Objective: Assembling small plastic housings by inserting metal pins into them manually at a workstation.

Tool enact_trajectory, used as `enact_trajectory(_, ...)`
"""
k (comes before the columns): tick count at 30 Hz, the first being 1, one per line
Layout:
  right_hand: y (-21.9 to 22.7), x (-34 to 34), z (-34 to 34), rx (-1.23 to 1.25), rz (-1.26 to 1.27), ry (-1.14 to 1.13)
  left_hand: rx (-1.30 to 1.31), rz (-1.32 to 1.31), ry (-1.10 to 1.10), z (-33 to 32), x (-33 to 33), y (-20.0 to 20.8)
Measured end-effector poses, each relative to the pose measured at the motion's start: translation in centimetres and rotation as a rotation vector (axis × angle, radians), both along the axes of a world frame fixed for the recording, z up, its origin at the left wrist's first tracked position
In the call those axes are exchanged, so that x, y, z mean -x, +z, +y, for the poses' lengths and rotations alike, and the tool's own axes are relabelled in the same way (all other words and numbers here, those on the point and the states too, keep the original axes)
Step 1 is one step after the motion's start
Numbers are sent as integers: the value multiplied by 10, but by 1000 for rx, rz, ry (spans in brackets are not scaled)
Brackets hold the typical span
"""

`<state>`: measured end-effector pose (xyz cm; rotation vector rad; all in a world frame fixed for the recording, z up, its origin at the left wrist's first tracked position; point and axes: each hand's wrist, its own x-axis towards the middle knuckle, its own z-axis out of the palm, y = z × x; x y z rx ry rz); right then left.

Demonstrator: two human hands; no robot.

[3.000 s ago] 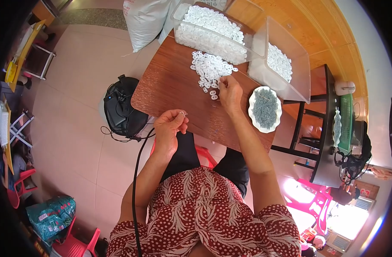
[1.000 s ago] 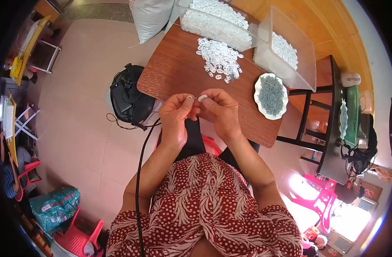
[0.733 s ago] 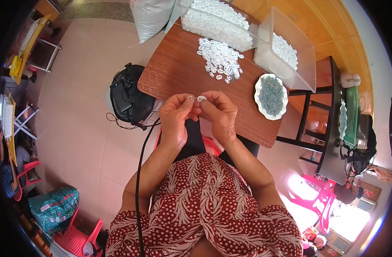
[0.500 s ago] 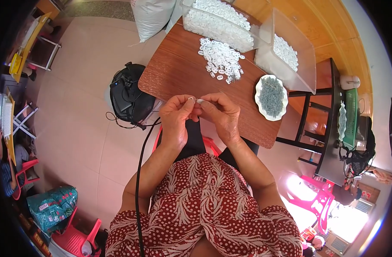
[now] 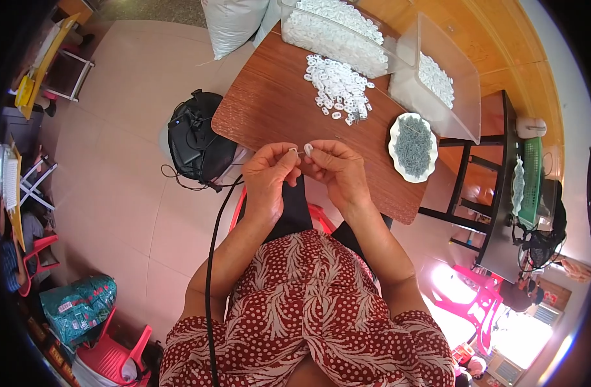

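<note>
Over the table's near edge, my left hand pinches a small white piece between thumb and forefinger; a thin pin seems to stick out of it to the right. Just beside it, my right hand grips a small white oval plastic piece by thumb and fingertips. The two pieces are close together, with a narrow gap between them. Beyond my hands lies a pile of similar white oval pieces with holes. To the right, a white scalloped bowl holds many thin grey metal pins.
Clear plastic bins of white pieces stand at the back of the brown table. A black bag with cables sits left of it, and a black cable runs past my left arm. A dark side table stands right.
My right hand has moved slightly right, drawing its white oval piece away from the piece in my left hand. The view has shifted slightly.
</note>
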<state>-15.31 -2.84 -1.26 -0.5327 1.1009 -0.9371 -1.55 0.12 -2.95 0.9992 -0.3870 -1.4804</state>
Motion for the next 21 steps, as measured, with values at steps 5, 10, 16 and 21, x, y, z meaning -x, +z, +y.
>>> enact_trajectory(5,3,-5,2,44,45,-29,-19,-18,-14,0,0,5)
enact_trajectory(10,3,-8,2,90,71,-33,-36,-75,-3,0,1,7)
enact_trajectory(16,2,-12,4,143,69,-36,-41,-107,5,-1,1,4)
enact_trajectory(21,-2,-12,3,169,92,-27,-46,-111,1,-1,1,3)
